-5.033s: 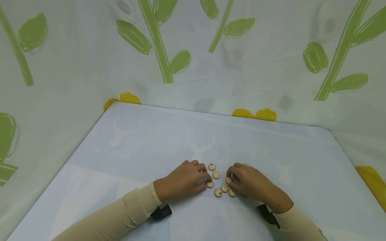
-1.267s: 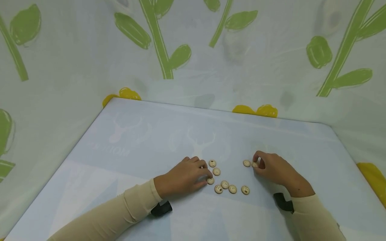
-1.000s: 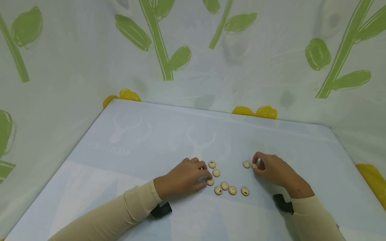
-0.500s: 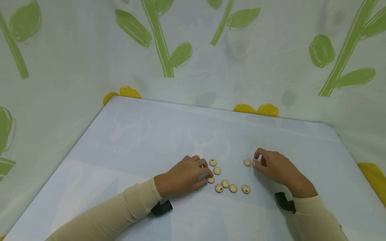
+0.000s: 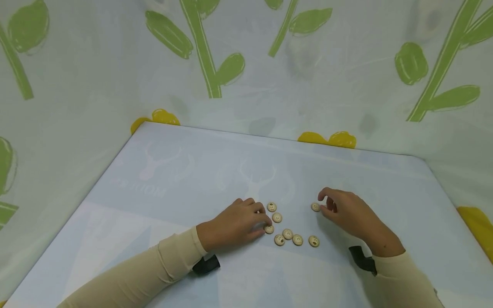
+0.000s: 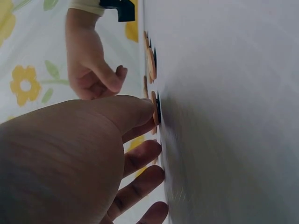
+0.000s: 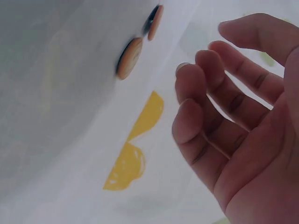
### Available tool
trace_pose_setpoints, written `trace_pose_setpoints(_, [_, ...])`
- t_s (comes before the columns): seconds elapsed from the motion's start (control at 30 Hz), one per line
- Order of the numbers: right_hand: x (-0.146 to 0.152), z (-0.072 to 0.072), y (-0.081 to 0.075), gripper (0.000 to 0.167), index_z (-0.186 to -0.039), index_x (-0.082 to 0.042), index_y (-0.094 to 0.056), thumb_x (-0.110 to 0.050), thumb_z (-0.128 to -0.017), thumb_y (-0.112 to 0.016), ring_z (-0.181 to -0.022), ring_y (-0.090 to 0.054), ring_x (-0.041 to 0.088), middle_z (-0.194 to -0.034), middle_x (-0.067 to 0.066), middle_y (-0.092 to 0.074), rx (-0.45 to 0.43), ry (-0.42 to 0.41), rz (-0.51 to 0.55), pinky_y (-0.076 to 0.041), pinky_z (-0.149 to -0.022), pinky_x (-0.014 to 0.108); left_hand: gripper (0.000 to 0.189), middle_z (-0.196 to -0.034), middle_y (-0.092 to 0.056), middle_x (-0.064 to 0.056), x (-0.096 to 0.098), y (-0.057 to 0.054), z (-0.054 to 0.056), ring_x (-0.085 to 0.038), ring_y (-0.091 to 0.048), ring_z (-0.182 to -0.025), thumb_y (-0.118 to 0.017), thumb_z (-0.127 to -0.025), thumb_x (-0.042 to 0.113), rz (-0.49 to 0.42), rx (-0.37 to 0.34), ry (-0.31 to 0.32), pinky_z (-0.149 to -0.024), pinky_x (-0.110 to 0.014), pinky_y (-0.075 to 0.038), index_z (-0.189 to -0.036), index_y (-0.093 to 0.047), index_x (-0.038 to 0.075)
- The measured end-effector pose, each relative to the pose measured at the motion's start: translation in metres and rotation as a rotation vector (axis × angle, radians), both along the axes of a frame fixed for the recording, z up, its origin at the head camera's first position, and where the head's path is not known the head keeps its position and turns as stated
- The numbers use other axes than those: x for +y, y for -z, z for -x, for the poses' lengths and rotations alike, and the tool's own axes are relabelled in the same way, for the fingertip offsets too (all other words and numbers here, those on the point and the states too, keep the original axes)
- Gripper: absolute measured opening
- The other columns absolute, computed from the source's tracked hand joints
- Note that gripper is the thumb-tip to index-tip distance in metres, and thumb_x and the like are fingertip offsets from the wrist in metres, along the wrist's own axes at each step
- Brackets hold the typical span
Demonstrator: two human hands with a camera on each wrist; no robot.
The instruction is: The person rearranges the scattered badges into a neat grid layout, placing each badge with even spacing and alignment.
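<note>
Pinched lightly between thumb and forefinger of my left hand (image 5: 236, 225) is a small round wooden disc (image 5: 269, 229) with a face drawn on it; its edge shows in the left wrist view as a thin disc (image 6: 155, 107) on the table. My right hand (image 5: 351, 216) hovers over the table, thumb apart from loosely bent fingers, holding nothing. Beside its fingertips lies a face disc (image 5: 316, 207). The right wrist view has two discs lying close together, a nearer disc (image 7: 130, 58) and a farther disc (image 7: 155, 22).
Several more face discs lie between the hands, among them an upper disc (image 5: 271, 207) and a lower right disc (image 5: 313, 241). The pale blue table (image 5: 215, 171) meets a white curtain (image 5: 339, 85) with printed green leaves at its back edge.
Over five seconds my right hand carried a disc from the cluster rightward, beside another. In the last half second it let go and shifted slightly left. My left hand kept its place.
</note>
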State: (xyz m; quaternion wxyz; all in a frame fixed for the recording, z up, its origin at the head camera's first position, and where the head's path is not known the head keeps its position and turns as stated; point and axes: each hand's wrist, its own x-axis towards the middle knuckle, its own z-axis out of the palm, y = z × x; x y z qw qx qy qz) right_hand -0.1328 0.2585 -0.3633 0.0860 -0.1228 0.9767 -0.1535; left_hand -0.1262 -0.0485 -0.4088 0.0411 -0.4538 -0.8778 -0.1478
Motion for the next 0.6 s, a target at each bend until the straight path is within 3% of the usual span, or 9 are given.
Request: trace_pose_setpoints(0.6, [-0.021, -0.014, -0.005, 0.016, -0.104, -0.015, -0.069, -0.012, -0.089, -0.074, -0.073, -0.052, 0.008, -0.078, -0.009, -0.058, 0.094, -0.118, 0.076, -0.046, -0.061, 0.022, 0.019, -0.111, -0.067, 0.007, 0.000, -0.004, 0.000, -0.012, -0.060, -0.101, -0.069, -0.094, 0.030, 0.023, -0.005, -0.001, -0.081, -0.032, -0.047, -0.113, -0.073, 0.030])
